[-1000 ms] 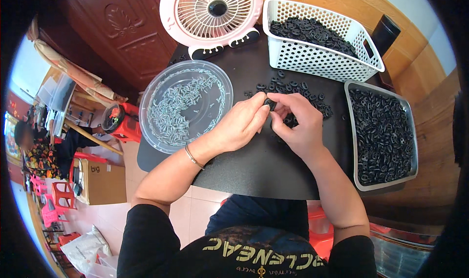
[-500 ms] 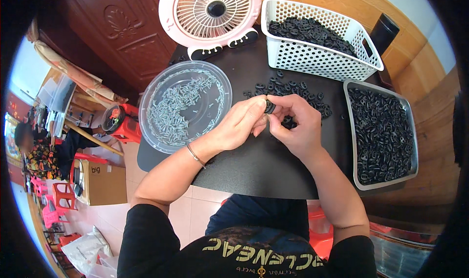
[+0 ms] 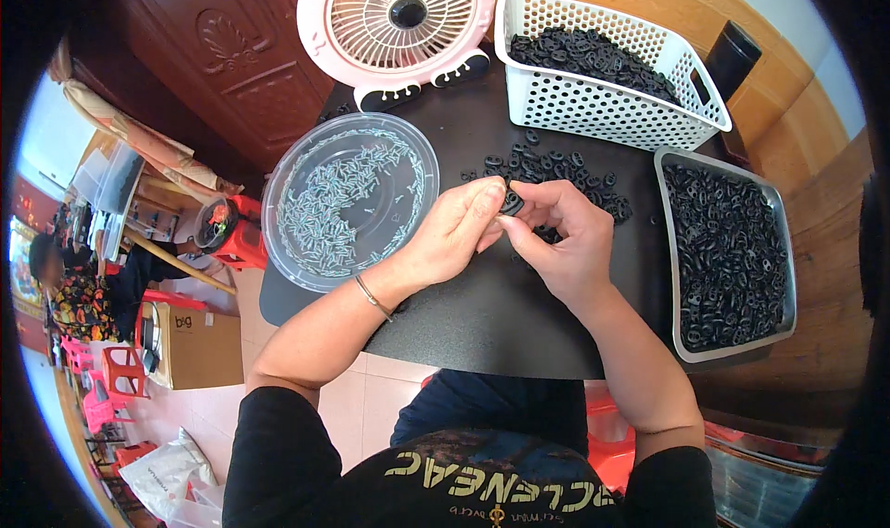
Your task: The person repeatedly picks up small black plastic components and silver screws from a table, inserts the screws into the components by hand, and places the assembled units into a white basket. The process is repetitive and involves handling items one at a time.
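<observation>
As the left hand (image 3: 461, 224) and right hand (image 3: 573, 236) both pinched one black piece (image 3: 511, 202) above the surface (image 3: 482, 329), fingers nearly together, it looked mid-work; loose pieces (image 3: 556, 165) remained at one o'clock, a well-filled tray (image 3: 742, 345) at four!

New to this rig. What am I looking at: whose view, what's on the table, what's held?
There's no machine: these are a person's bare left hand and right hand. A wide fisheye camera on the person's head looks down, so straight edges bend toward the rim. On the dark table are a clear round tub of small silvery pieces, a loose pile of black parts, a white perforated basket and a metal tray, both holding black parts, and a pink fan. Both hands' fingertips hold one small black piece.
</observation>
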A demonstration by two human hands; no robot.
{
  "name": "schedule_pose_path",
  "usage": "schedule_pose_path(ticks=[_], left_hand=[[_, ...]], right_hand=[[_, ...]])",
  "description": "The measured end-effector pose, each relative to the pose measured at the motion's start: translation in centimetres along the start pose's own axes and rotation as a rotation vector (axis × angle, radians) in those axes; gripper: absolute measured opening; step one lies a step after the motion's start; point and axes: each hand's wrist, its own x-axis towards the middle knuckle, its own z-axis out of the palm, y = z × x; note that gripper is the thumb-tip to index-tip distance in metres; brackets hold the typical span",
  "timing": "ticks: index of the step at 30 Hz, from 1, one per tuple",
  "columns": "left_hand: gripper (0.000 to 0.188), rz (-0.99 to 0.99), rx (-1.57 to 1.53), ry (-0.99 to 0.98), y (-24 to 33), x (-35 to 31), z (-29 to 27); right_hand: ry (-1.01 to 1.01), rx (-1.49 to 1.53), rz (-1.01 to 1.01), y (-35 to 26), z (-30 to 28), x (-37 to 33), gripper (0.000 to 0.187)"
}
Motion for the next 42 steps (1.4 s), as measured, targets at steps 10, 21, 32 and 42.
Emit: schedule_pose_path(ticks=[10, 21, 32, 42], left_hand=[[0.034, -0.089, -0.199, 0.019, 0.3, 0.1, 0.2], [0.036, 0.013, 0.007, 0.067, -0.4, -0.1, -0.1], [0.038, 0.007, 0.014, 0.082, 0.0, -0.1, 0.1], [0.034, 0.033, 0.092, 0.086, -0.5, 0.0, 0.0]], right_hand=[[0.007, 0.028, -0.031, -0.1, 0.2, 0.2, 0.027], [-0.008, 0.015, -0.009, 0.0, 0.4, 0.1, 0.029], [-0.029, 0.078, 0.044, -0.2, 0.2, 0.2, 0.029], [-0.023, 0.079, 0.07, 0.2, 0.1, 0.1, 0.027]])
